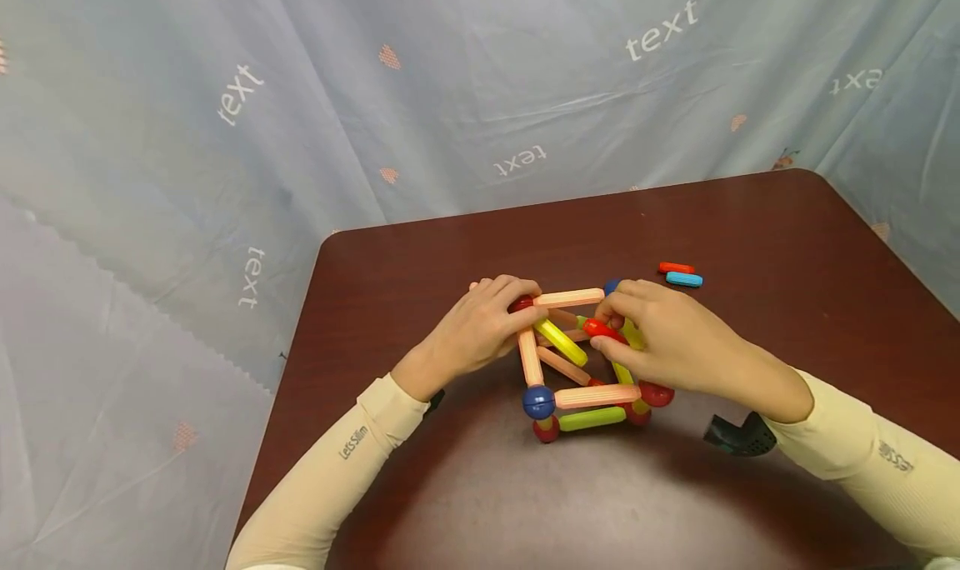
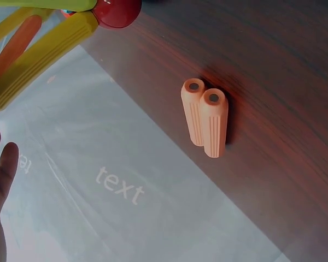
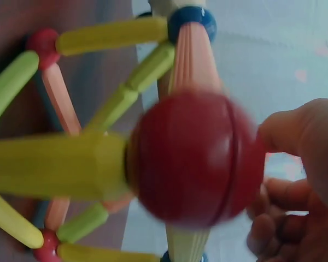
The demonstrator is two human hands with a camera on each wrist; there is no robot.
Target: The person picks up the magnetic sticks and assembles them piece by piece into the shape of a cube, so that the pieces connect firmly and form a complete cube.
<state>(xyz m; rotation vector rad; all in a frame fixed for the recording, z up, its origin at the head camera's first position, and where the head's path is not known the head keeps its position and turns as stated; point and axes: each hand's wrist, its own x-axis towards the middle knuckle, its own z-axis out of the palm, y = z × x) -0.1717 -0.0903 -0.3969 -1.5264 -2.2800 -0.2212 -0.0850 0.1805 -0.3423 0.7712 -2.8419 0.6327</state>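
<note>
On the table stands a boxlike frame of magnetic sticks and balls, with a peach stick (image 1: 597, 397) along its top front and a blue ball (image 1: 538, 402) at the near left corner. My left hand (image 1: 480, 320) grips the red ball (image 1: 522, 303) at the far left top corner; a yellow stick (image 1: 561, 342) slants down from there. My right hand (image 1: 660, 332) pinches a red stick (image 1: 600, 329) over the frame's inside, its far end by a green piece. Another red ball (image 3: 199, 158) fills the middle of the right wrist view.
Beyond the frame, a short red stick (image 1: 677, 267) and a light blue stick (image 1: 684, 280) lie side by side. Two peach sticks (image 2: 213, 123) sit together on the brown table (image 1: 480, 245) in the left wrist view. A printed curtain (image 1: 480, 95) hangs behind.
</note>
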